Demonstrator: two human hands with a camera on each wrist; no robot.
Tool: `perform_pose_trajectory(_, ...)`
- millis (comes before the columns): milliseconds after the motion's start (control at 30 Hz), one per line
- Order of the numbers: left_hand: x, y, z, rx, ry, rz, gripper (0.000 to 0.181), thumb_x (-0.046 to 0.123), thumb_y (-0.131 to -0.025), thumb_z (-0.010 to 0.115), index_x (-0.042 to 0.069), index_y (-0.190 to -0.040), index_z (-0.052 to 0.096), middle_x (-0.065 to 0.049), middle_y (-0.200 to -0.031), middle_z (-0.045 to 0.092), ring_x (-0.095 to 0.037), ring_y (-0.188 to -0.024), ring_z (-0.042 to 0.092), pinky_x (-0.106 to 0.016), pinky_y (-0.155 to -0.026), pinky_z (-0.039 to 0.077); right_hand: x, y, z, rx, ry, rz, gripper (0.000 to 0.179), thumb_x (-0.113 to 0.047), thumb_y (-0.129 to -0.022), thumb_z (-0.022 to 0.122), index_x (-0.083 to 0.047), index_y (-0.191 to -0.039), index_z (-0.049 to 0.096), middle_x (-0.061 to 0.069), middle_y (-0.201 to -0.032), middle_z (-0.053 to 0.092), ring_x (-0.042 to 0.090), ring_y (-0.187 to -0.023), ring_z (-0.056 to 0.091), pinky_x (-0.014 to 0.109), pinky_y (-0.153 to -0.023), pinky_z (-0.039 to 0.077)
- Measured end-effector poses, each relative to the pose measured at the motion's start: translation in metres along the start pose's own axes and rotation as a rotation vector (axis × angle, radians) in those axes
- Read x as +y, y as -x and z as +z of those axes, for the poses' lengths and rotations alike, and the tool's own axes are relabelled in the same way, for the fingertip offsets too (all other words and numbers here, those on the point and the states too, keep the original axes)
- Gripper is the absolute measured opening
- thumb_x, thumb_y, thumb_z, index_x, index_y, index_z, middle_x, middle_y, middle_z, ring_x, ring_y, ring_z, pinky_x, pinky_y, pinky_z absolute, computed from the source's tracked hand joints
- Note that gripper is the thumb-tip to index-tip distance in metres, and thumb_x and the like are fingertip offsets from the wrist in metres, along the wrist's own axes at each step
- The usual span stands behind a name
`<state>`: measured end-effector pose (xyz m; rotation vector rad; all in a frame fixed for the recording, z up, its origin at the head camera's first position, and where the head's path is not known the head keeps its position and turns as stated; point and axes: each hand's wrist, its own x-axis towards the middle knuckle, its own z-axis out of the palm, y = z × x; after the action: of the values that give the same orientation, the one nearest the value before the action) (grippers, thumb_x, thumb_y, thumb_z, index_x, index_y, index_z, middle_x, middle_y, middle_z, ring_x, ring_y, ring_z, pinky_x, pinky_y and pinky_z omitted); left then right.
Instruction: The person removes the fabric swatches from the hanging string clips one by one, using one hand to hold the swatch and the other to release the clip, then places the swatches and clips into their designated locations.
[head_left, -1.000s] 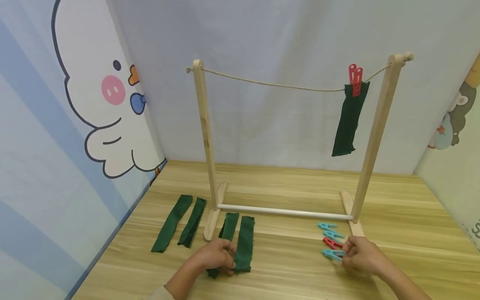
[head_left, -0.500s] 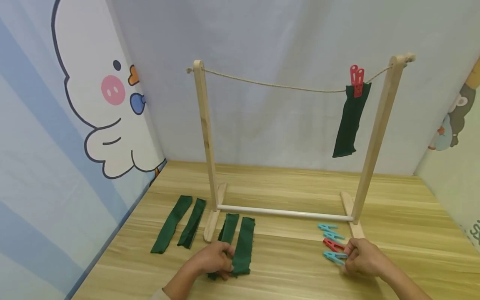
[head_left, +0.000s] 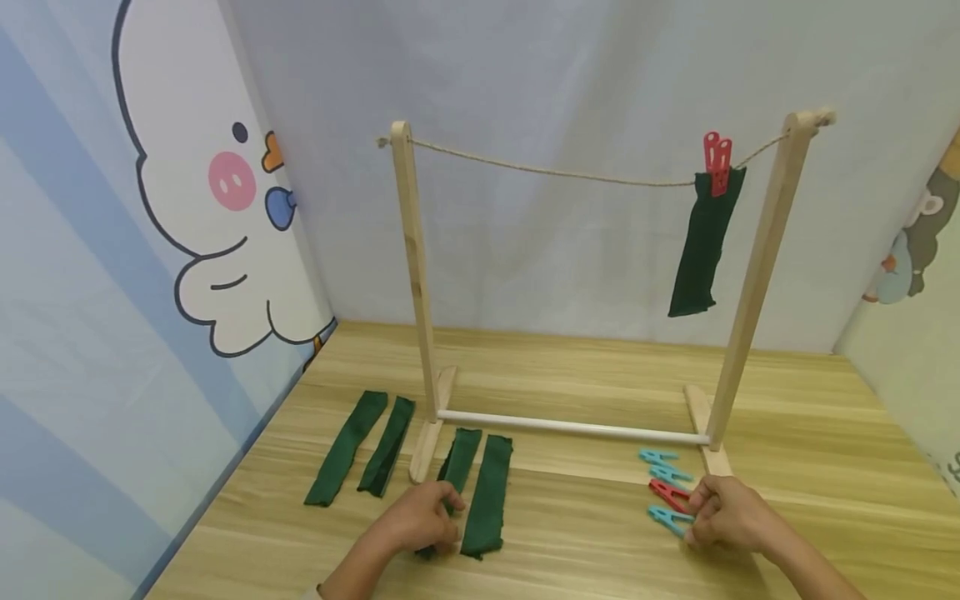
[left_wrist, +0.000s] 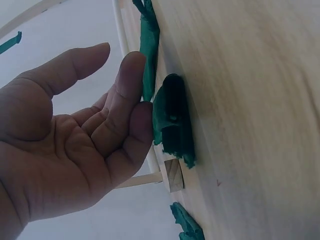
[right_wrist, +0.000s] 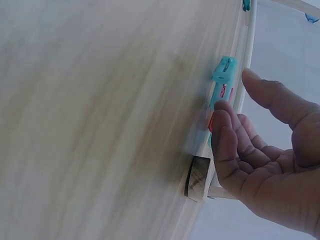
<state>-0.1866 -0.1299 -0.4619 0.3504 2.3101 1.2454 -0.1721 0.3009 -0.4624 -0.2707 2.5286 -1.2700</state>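
Note:
My left hand (head_left: 423, 517) is over the lower end of a dark green cloth strip (head_left: 462, 458), partly covering it. In the left wrist view its thumb stands apart from the loosely bent fingers, with nothing between them. Just right of it lies another green strip (head_left: 489, 492), flat on the table. My right hand (head_left: 726, 517) is beside a blue clothespin (head_left: 667, 518) and a red clothespin (head_left: 667, 493). The right wrist view shows its thumb apart from the bent fingers and no clothespin held; whether the fingertips touch one cannot be told.
A wooden rack (head_left: 415, 275) with a sagging rope (head_left: 555, 172) stands behind the hands. Near its right post hangs a green strip (head_left: 703, 246) under red clothespins (head_left: 717, 162). Two more strips lie left, one nearest the wall (head_left: 347, 450). Further blue clothespins (head_left: 670, 475) lie behind the red one.
My left hand has drawn slightly left, away from the rightmost strip, whose lower end now shows fully. The front blue clothespin has shifted a little and turned beside my right hand.

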Motion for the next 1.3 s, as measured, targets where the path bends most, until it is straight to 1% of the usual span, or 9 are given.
perform_pose_trajectory(133, 0.001, 0.000, -0.001, -0.006, 0.012, 0.025, 0.028, 0.000, -0.078, 0.069, -0.004, -0.104, 0.060, -0.005, -0.067, 0.061, -0.022, -0.061, 0.061, -0.033, -0.059, 0.048, -0.002, 0.002, -0.001, 0.013, -0.005, 0.021, 0.032, -0.001, -0.069, 0.077, 0.006, -0.089, 0.052, 0.005, -0.071, 0.056, 0.021, -0.067, 0.056, 0.029, -0.057, 0.047)
perform_pose_trajectory(333, 0.008, -0.004, -0.001, -0.024, 0.101, 0.149, 0.035, 0.008, -0.083, 0.066, -0.006, -0.114, 0.056, -0.009, -0.074, 0.064, -0.026, -0.071, 0.061, -0.033, -0.064, 0.048, -0.009, 0.010, -0.007, 0.061, -0.066, -0.014, 0.034, -0.002, -0.077, 0.071, 0.012, -0.098, 0.049, 0.008, -0.077, 0.060, 0.021, -0.069, 0.058, 0.028, -0.058, 0.050)
perform_pose_trajectory(400, 0.010, -0.007, 0.000, -0.030, 0.115, 0.175, 0.036, 0.009, -0.084, 0.065, -0.006, -0.115, 0.055, -0.009, -0.074, 0.064, -0.025, -0.071, 0.061, -0.033, -0.065, 0.048, -0.010, 0.011, -0.010, 0.068, -0.083, -0.018, 0.036, -0.003, -0.079, 0.070, 0.014, -0.101, 0.048, 0.008, -0.078, 0.060, 0.020, -0.069, 0.058, 0.028, -0.060, 0.049)
perform_pose_trajectory(567, 0.016, -0.015, 0.003, -0.035, 0.116, 0.212, 0.035, 0.007, -0.084, 0.065, -0.006, -0.115, 0.055, -0.007, -0.073, 0.063, -0.021, -0.067, 0.060, -0.032, -0.064, 0.048, -0.012, 0.010, -0.013, 0.078, -0.110, -0.020, 0.038, -0.003, -0.081, 0.068, 0.016, -0.106, 0.046, 0.009, -0.081, 0.061, 0.020, -0.070, 0.059, 0.028, -0.062, 0.050)
perform_pose_trajectory(633, 0.018, -0.017, 0.004, -0.037, 0.124, 0.227, 0.035, 0.006, -0.084, 0.065, -0.007, -0.115, 0.054, -0.009, -0.073, 0.064, -0.022, -0.067, 0.061, -0.032, -0.063, 0.048, -0.014, 0.010, -0.014, 0.083, -0.125, -0.019, 0.039, -0.003, -0.081, 0.068, 0.016, -0.107, 0.046, 0.010, -0.082, 0.062, 0.020, -0.071, 0.059, 0.030, -0.063, 0.051)
perform_pose_trajectory(833, 0.028, -0.024, 0.006, -0.033, 0.122, 0.249, 0.036, 0.007, -0.085, 0.065, -0.005, -0.117, 0.053, -0.010, -0.076, 0.065, -0.022, -0.069, 0.062, -0.034, -0.070, 0.049, -0.022, 0.011, -0.022, 0.103, -0.142, -0.031, 0.040, -0.005, -0.084, 0.067, 0.017, -0.109, 0.045, 0.011, -0.086, 0.062, 0.023, -0.077, 0.061, 0.030, -0.067, 0.051)
perform_pose_trajectory(1033, 0.041, -0.033, 0.005, -0.036, 0.115, 0.281, 0.032, 0.007, -0.087, 0.062, -0.002, -0.116, 0.055, -0.013, -0.079, 0.066, -0.021, -0.071, 0.063, -0.035, -0.074, 0.049, -0.034, 0.011, -0.033, 0.139, -0.120, -0.008, 0.042, -0.010, -0.085, 0.067, 0.014, -0.113, 0.046, 0.011, -0.089, 0.064, 0.023, -0.082, 0.062, 0.032, -0.073, 0.051)
perform_pose_trajectory(1167, 0.050, -0.038, 0.005, -0.037, 0.127, 0.310, 0.032, 0.004, -0.087, 0.060, -0.001, -0.118, 0.055, -0.010, -0.080, 0.066, -0.022, -0.073, 0.063, -0.035, -0.073, 0.050, -0.042, 0.012, -0.040, 0.160, -0.088, 0.017, 0.044, -0.019, -0.088, 0.066, 0.011, -0.115, 0.048, 0.010, -0.095, 0.064, 0.023, -0.087, 0.060, 0.037, -0.076, 0.049)
perform_pose_trajectory(1300, 0.064, -0.042, 0.006, -0.014, 0.126, 0.343, 0.033, 0.008, -0.089, 0.062, 0.003, -0.120, 0.056, -0.006, -0.083, 0.065, -0.021, -0.076, 0.062, -0.034, -0.070, 0.050, -0.052, 0.011, -0.048, 0.201, -0.046, -0.029, 0.046, -0.022, -0.091, 0.062, 0.010, -0.120, 0.047, 0.013, -0.104, 0.061, 0.019, -0.091, 0.058, 0.035, -0.077, 0.049)
